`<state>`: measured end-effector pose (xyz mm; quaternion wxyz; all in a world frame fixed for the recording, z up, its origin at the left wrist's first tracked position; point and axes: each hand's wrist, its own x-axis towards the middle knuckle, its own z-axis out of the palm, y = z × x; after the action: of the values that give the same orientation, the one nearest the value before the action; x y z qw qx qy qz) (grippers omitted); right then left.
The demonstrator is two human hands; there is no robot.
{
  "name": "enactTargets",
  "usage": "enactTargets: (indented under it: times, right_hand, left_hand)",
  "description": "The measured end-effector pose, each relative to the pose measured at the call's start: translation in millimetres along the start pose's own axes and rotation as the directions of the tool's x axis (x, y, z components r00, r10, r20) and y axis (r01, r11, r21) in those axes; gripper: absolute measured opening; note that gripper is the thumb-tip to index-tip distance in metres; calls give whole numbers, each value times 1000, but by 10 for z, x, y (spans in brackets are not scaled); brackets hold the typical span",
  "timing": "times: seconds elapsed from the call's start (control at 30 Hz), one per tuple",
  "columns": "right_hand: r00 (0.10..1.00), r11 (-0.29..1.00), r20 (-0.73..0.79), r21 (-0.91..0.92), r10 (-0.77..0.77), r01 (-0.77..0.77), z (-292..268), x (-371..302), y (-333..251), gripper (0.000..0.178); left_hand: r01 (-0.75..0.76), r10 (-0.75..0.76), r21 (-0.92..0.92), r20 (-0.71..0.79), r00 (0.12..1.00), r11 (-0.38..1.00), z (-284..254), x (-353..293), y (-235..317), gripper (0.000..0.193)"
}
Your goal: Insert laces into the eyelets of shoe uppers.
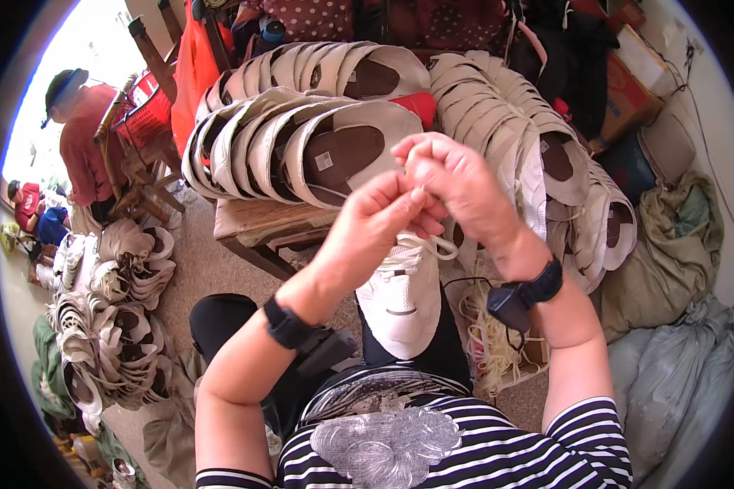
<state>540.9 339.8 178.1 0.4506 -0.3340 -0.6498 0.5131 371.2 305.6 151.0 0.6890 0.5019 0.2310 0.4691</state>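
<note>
A white lace-up shoe [400, 306] rests on my lap, its toe pointing toward me. Its cream shoelace [442, 247] loops out at the top, just beneath my fingers. My left hand [383, 208] and my right hand [457, 179] meet above the shoe, both with fingers pinched together. The lace runs up toward the pinched fingers, which hide most of the part they grip. Just beyond my hands, nested cream shoe uppers [351, 151] with brown insides lie on a wooden stool [261, 220].
More stacked uppers [514, 114] stand at the back right. Beside my right knee sits a bundle of loose laces [489, 342]. Sacks [669, 253] fill the right side. Heaps of uppers [122, 326] cover the floor at left, where a person [94, 138] sits near a red basket [148, 110].
</note>
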Motion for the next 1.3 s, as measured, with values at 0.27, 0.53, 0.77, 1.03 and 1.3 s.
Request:
enactTargets:
  times: [0.27, 0.53, 0.77, 1.03, 1.3]
  right_hand:
    - [852, 780, 524, 533, -1, -327, 273, 135, 171, 28]
    - [939, 778, 181, 525, 294, -345, -8, 115, 520, 17]
    - [897, 854, -59, 338, 438, -395, -295, -324, 708, 17]
    - [911, 911, -81, 129, 404, -392, -332, -616, 662, 20]
    - [910, 883, -43, -226, 413, -411, -355, -635, 663, 14]
  left_hand:
    - [-273, 275, 57, -50, 960, 960, 46, -192, 539, 18]
    - [-206, 165, -58, -410, 897, 977, -364, -445, 278, 18]
    - [146, 96, 438, -485, 869, 887, -842, -706, -259, 14]
    - [190, 79, 567, -415, 906, 801, -757, -664, -431, 10]
    - [204, 68, 542, -440, 895, 815, -770, -625, -484, 6]
